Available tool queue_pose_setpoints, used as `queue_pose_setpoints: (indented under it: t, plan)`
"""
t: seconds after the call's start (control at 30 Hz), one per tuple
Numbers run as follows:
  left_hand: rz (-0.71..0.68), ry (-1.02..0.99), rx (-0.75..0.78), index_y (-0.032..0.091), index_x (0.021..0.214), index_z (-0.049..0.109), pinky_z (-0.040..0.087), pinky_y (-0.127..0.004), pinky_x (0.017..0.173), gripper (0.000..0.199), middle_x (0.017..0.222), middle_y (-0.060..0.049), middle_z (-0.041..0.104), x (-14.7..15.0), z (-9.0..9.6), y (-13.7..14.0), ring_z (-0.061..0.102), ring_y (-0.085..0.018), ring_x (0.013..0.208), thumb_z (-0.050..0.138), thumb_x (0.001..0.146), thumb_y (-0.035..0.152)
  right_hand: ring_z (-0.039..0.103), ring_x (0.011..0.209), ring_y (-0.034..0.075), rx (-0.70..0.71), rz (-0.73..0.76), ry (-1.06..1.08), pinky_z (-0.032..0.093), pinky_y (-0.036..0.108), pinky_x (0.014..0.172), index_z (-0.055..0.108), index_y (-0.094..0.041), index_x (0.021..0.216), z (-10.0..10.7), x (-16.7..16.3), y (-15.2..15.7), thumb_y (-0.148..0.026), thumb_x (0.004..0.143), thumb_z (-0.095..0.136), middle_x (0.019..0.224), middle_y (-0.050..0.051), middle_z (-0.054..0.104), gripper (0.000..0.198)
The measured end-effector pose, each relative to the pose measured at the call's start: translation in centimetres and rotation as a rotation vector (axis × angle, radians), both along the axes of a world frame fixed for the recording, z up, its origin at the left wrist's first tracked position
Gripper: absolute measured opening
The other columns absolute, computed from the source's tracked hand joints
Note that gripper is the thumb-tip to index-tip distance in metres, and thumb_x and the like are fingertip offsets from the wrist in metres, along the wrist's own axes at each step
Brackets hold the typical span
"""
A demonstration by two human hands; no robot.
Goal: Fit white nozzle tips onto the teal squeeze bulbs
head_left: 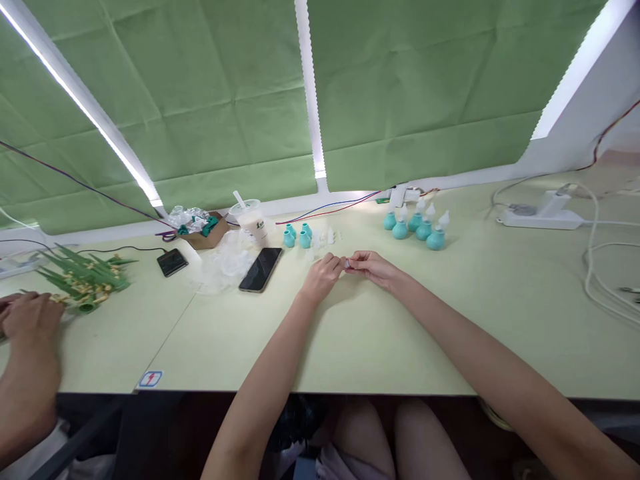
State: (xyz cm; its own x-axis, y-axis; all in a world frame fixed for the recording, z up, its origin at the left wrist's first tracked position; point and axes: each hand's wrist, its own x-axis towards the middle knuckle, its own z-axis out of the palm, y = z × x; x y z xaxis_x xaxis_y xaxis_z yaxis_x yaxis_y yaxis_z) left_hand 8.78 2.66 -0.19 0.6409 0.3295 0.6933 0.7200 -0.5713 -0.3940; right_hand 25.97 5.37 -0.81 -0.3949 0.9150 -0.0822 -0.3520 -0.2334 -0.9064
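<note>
Over the middle of the table, my left hand [324, 275] and my right hand [371, 267] meet at the fingertips. Both are closed in a pinch around a small whitish piece [348, 263], mostly covered by the fingers, so its kind does not show. Just beyond my left hand stand several small turquoise bulb-shaped bottles [305, 239] with open necks. Small clear and white pointed tips [331, 236] lie beside them. Farther right is a group of turquoise bulbs with clear pointed nozzles [436, 238] on top, standing upright.
Left of my hands lie a phone [261, 269], clear plastic bags [225, 261], a drink cup [253, 223] and a cardboard box [213, 233]. A co-worker's hand [33, 319] is by green plastic leaves [83, 277]. A power strip [540, 217] with cables sits at right.
</note>
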Motion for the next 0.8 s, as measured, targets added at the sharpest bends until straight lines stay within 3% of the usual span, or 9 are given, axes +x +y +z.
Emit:
queue_pose_setpoints:
  t: [0.13,0.23,0.4,0.53,0.63,0.8]
  plan:
    - [-0.023,0.021,0.042,0.014,0.081,0.056,0.041,-0.025,0.057,0.020,0.066,-0.001,0.057,-0.1,0.0,0.1,0.051,-0.012,0.065,0.040,0.093,0.016,0.063,0.071,0.012,-0.002,-0.005,-0.014,0.052,0.033,0.086,0.062,-0.016,0.052,-0.1,-0.1,0.0,-0.029,0.036,0.089,0.065,0.000,0.066,0.034]
    - [-0.015,-0.089,0.044,0.015,0.085,0.060,0.041,-0.023,0.057,0.019,0.067,-0.001,0.058,-0.1,0.0,0.3,0.051,-0.012,0.066,0.042,0.092,0.015,0.064,0.074,0.013,0.056,-0.050,0.003,0.053,0.034,0.086,0.065,-0.017,0.058,0.0,-0.6,-0.2,-0.033,0.043,0.087,0.072,0.001,0.068,0.031]
    - [0.039,-0.345,-0.019,0.019,0.089,0.065,0.039,-0.020,0.056,0.020,0.067,-0.001,0.060,0.2,0.1,0.5,0.049,-0.011,0.066,0.045,0.091,0.017,0.063,0.074,0.013,0.238,-0.250,0.005,0.054,0.036,0.082,0.068,-0.020,0.073,0.5,-1.7,-0.8,-0.039,0.054,0.082,0.080,0.001,0.068,0.030]
    - [0.041,-0.392,-0.047,0.019,0.087,0.066,0.039,-0.020,0.056,0.019,0.067,0.000,0.060,0.4,0.0,0.6,0.049,-0.010,0.066,0.048,0.091,0.022,0.061,0.073,0.014,0.430,-0.409,-0.117,0.054,0.034,0.076,0.069,-0.020,0.068,0.8,-1.9,-0.9,-0.039,0.058,0.079,0.088,0.003,0.067,0.024]
    - [0.038,-0.404,-0.068,0.020,0.087,0.067,0.038,-0.020,0.057,0.019,0.067,0.000,0.061,0.4,-0.1,0.7,0.049,-0.010,0.066,0.048,0.091,0.022,0.060,0.074,0.016,0.595,-0.523,-0.209,0.053,0.030,0.068,0.071,-0.021,0.066,1.0,-1.8,-1.0,-0.035,0.063,0.075,0.082,0.003,0.066,0.016]
    - [0.035,-0.416,-0.061,0.019,0.089,0.067,0.040,-0.020,0.058,0.018,0.068,0.000,0.062,0.3,-0.1,0.8,0.050,-0.010,0.067,0.049,0.090,0.019,0.059,0.068,0.015,0.677,-0.495,-0.233,0.051,0.030,0.064,0.073,-0.022,0.070,1.3,-1.7,-1.2,-0.034,0.068,0.071,0.081,0.003,0.067,0.012]
